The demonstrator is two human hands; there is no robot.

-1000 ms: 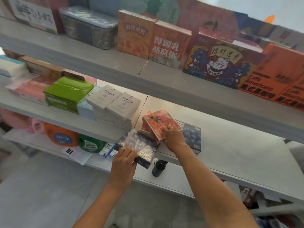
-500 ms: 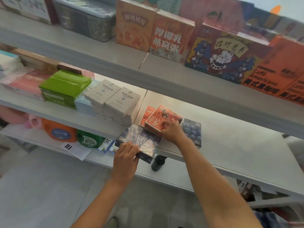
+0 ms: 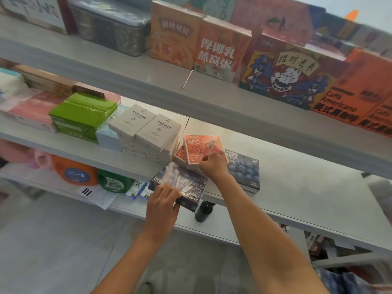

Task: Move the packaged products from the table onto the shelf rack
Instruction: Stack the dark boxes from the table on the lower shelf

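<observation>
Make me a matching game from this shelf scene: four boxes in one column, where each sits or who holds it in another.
Things:
1. green box
2. orange NFC box
3. cat box
4. dark blue box

Places:
A. top shelf
B. gripped by the left hand, over the shelf edge
C. middle shelf, far left
D. under the right hand

Pairs: 1-C, 2-D, 3-A, 4-B

Two bare forearms, bare hands [image 3: 163, 205], no sleeves

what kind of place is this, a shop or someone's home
Most likely a small shop or stockroom: tiered grey shelves carry many packaged goods, such as stacked white boxes and a row of upright printed cartons facing outward.
</observation>
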